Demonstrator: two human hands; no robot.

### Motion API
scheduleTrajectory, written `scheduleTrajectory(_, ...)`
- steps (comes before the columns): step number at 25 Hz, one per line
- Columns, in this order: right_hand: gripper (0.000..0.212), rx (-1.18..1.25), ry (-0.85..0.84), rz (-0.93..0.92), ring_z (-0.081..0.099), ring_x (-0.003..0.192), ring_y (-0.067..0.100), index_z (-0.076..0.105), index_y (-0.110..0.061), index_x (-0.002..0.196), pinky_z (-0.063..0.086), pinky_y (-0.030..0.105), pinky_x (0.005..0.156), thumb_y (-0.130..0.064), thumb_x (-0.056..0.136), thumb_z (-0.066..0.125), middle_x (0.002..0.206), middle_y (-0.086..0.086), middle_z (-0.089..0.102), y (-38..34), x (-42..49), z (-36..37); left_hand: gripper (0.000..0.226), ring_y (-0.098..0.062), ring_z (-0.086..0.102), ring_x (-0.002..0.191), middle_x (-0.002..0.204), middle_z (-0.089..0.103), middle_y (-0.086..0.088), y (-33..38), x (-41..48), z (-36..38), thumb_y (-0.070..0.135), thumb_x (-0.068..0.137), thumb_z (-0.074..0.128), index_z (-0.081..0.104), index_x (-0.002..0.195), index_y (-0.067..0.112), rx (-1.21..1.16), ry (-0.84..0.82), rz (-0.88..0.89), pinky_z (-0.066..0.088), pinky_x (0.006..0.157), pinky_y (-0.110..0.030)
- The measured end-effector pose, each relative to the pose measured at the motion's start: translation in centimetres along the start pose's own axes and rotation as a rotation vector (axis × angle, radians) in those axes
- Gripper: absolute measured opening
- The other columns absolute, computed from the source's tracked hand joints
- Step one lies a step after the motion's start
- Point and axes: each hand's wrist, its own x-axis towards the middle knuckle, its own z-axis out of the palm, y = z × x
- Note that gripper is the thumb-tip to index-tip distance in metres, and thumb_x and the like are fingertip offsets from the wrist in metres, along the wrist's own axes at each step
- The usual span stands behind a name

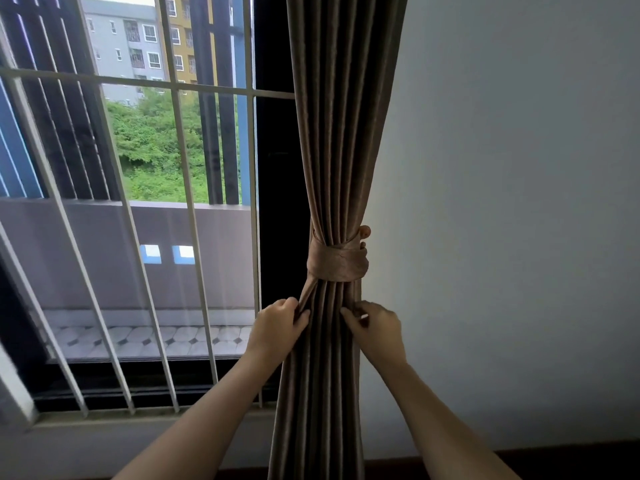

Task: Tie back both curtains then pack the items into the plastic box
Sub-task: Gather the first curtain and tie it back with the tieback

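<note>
A brown pleated curtain (341, 133) hangs at the right side of the window, gathered into a narrow bundle. A matching fabric tieback (337, 263) is wrapped around its waist. A small hook or knob shows at the tieback's right edge, against the wall. Just below the band, my left hand (280, 329) pinches the folds on the curtain's left edge. My right hand (375, 329) pinches the folds on its right edge. The plastic box and the items are out of view.
White window bars (180, 147) cover the glass to the left, with a balcony and buildings beyond. A window sill (138, 419) runs below. A plain white wall (502, 202) fills the right side, with a dark skirting strip along its bottom.
</note>
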Motion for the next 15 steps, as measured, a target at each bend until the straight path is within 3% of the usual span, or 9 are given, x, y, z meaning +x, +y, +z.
scheduleTrajectory(2,0.022,0.007,0.005,0.033,0.049,0.051,0.007,0.067,-0.005,0.079,0.028,0.005,0.051,-0.024,0.088,0.063,0.06,-0.007,0.057,-0.1,0.7,0.1,0.025,-0.027,0.058,0.062,0.071,0.059,-0.009,0.4,0.6,0.4,0.021,0.094,0.05,0.056,0.078,0.002,0.033,-0.015,0.01,0.049,0.058,-0.037)
scheduleTrajectory(5,0.022,0.002,-0.048,0.104,0.04,0.047,-0.002,0.064,-0.004,0.074,0.029,0.008,0.049,-0.02,0.089,0.062,0.056,-0.008,0.049,0.7,1.1,0.6,0.024,-0.031,0.06,0.071,0.076,0.058,-0.011,0.7,0.5,1.1,0.017,0.096,0.044,0.053,0.081,0.001,0.088,-0.101,-0.008,0.043,0.059,-0.035)
scheduleTrajectory(7,0.017,0.019,-0.081,0.124,0.044,0.05,-0.001,0.065,-0.006,0.076,0.032,0.012,0.051,-0.018,0.087,0.063,0.06,-0.005,0.054,0.8,1.3,0.5,0.022,-0.026,0.056,0.067,0.069,0.052,-0.003,0.9,0.7,0.6,0.017,0.093,0.046,0.048,0.074,0.007,0.065,-0.135,-0.009,0.037,0.058,-0.032)
scheduleTrajectory(9,0.004,0.222,-0.148,0.219,0.055,0.062,0.003,0.067,-0.012,0.084,0.041,0.014,0.061,-0.015,0.081,0.066,0.071,-0.005,0.062,0.5,2.2,-0.4,0.019,-0.016,0.05,0.058,0.063,0.05,0.004,0.8,1.8,-0.4,0.018,0.085,0.055,0.049,0.068,0.013,-0.092,-0.178,-0.047,0.037,0.056,-0.028)
scheduleTrajectory(11,0.017,0.693,-0.262,0.366,0.06,0.075,0.011,0.066,-0.01,0.091,0.047,0.023,0.072,-0.015,0.075,0.062,0.081,-0.003,0.064,-0.2,3.4,-1.5,0.008,-0.01,0.049,0.055,0.063,0.055,0.002,1.2,3.8,-1.5,0.016,0.081,0.057,0.062,0.077,0.013,-0.595,-0.167,-0.365,0.04,0.053,-0.023)
scheduleTrajectory(13,0.011,1.17,-0.268,0.525,0.051,0.061,0.011,0.06,-0.009,0.079,0.045,0.022,0.058,-0.017,0.083,0.054,0.069,0.0,0.054,-1.8,4.8,-2.3,0.02,-0.01,0.047,0.052,0.064,0.055,-0.004,2.2,5.9,-2.6,0.016,0.088,0.051,0.065,0.09,0.002,-1.299,-0.189,-0.807,0.042,0.048,-0.019)
scheduleTrajectory(15,0.021,1.518,-0.154,0.724,0.051,0.048,0.006,0.06,-0.009,0.083,0.046,0.016,0.046,-0.013,0.096,0.044,0.066,0.002,0.053,-3.2,6.3,-2.7,0.03,-0.01,0.05,0.057,0.072,0.058,-0.01,3.0,7.4,-3.3,0.021,0.094,0.049,0.061,0.102,-0.006,-1.596,-0.244,-0.962,0.048,0.044,-0.016)
